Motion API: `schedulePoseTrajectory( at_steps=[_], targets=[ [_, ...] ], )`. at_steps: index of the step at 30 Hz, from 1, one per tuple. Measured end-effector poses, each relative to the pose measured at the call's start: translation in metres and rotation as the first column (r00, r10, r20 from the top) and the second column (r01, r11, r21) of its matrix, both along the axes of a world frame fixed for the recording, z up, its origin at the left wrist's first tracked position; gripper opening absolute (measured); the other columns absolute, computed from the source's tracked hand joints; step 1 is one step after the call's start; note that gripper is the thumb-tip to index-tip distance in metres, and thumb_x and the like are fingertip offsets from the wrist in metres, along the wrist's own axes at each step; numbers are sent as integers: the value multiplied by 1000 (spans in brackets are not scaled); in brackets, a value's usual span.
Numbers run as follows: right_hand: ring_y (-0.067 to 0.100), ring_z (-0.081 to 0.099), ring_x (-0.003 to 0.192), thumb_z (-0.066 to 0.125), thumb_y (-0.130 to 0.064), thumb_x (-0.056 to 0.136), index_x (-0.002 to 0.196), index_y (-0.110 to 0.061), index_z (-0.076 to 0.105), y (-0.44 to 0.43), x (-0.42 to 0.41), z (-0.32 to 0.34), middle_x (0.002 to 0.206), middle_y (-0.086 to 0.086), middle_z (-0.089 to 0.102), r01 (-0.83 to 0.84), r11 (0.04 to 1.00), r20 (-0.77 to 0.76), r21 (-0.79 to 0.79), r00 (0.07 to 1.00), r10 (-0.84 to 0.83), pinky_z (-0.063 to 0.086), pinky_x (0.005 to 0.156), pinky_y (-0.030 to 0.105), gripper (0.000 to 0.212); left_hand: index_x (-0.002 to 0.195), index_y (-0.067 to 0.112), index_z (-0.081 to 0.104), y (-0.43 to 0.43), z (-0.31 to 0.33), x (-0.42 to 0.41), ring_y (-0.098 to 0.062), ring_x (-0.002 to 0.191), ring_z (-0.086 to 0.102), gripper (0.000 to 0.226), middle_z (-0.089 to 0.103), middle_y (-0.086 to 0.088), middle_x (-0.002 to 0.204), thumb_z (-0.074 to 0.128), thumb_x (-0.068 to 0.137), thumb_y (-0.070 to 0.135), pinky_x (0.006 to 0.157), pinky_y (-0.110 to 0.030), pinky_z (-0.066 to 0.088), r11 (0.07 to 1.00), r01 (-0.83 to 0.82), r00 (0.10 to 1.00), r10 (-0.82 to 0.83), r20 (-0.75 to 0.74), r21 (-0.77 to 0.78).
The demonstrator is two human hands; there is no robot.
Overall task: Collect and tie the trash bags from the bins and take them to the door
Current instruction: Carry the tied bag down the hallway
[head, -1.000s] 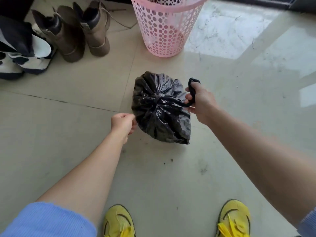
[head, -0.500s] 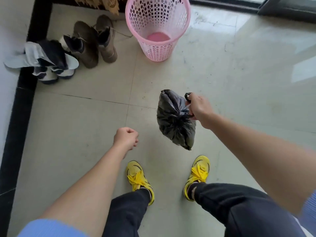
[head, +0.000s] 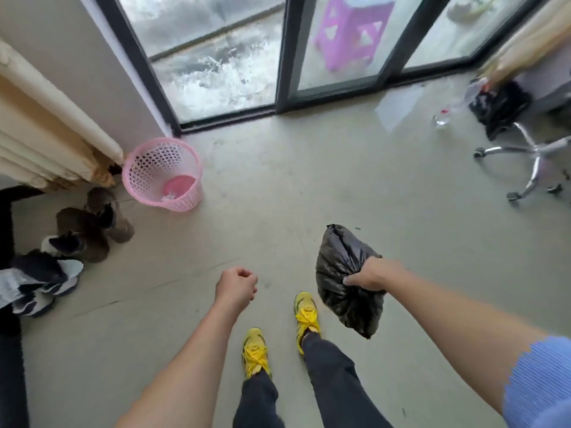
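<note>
A tied black trash bag (head: 340,261) hangs in the air above the floor, just right of my yellow shoes. My right hand (head: 372,273) grips it at its knotted top, and the bag bulges out on both sides of the hand. My left hand (head: 236,285) is curled into a loose fist with nothing in it, a little left of the bag. The pink perforated bin (head: 163,173) stands with no bag in it against the wall at the left. A second black bag (head: 497,105) lies on the floor at the far right.
Brown boots (head: 92,225) and slippers (head: 40,282) lie along the left wall under a cream curtain (head: 40,118). Dark-framed glass sliding doors (head: 287,54) span the back. An office chair base (head: 531,163) stands at the right. Bare tiled floor lies in between.
The view has risen from a crouch to standing. The bag came up off the floor in my right hand and swung right; my left hand let go of it.
</note>
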State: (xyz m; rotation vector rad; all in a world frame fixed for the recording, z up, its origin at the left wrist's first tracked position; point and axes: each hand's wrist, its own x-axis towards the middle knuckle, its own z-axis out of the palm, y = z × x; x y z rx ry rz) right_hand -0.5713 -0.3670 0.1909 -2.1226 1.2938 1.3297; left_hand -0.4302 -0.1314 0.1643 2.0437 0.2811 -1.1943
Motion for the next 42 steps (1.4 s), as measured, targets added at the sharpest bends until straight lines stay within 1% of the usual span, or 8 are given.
schedulePoseTrajectory(
  at_steps=[4,7,15,21,29,35,39,42],
  targets=[
    [29,55,123,47,-63,87,132,-17,54,-27,-73,75,134,5,60,60,983,40,-171,998,-54,43,93,37,65,69,16,56,-54,55,-35,-27,62,58,15,62,-9,66,53,84,11,56,-23,40,945,325,945,-324,37,-23],
    [28,59,119,52,-52,88,128,-19,58,-45,-137,123,128,5,63,124,961,65,-247,992,-111,45,90,34,51,67,18,58,-101,92,-70,-33,80,68,14,68,-11,75,55,80,14,71,-32,51,818,575,809,-572,133,15],
    [28,60,113,56,-57,89,125,-17,57,-87,-343,200,122,5,64,490,841,210,-229,869,-448,43,82,30,54,97,11,69,-259,185,-224,-30,96,66,18,72,-13,98,56,87,18,76,-28,49,223,948,125,-916,380,227],
    [27,62,105,54,-52,94,114,-13,60,-111,-509,216,113,5,66,604,761,270,-239,794,-545,46,79,32,45,99,6,68,-367,223,-391,-33,97,66,22,72,-17,99,54,87,16,76,-30,51,-104,938,-243,-877,415,330],
    [30,61,108,53,-46,95,115,-12,59,-140,-737,267,116,8,64,782,502,347,-370,618,-706,42,78,34,41,99,11,69,-480,278,-622,-30,103,63,19,71,-13,102,60,87,22,86,-33,51,-416,842,-539,-672,507,344],
    [26,59,91,52,-44,97,114,-11,59,-164,-894,272,99,4,61,857,299,352,-419,457,-817,43,72,33,38,84,18,64,-572,277,-781,-29,106,62,7,70,-10,104,62,85,24,89,-31,50,-607,696,-709,-499,498,383],
    [23,50,81,52,-42,96,115,-12,55,-183,-991,269,84,-1,50,892,128,366,-434,305,-879,40,69,30,36,100,13,68,-637,271,-897,-27,110,60,20,68,-9,112,61,87,26,90,-31,48,-701,588,-784,-373,496,403],
    [21,52,70,50,-54,92,95,-16,56,-188,-1053,275,71,-3,47,871,-23,378,-491,188,-906,41,64,30,39,101,16,67,-682,276,-981,-26,106,61,20,68,-8,111,60,86,27,87,-31,49,-757,488,-843,-280,458,435]
  ],
)
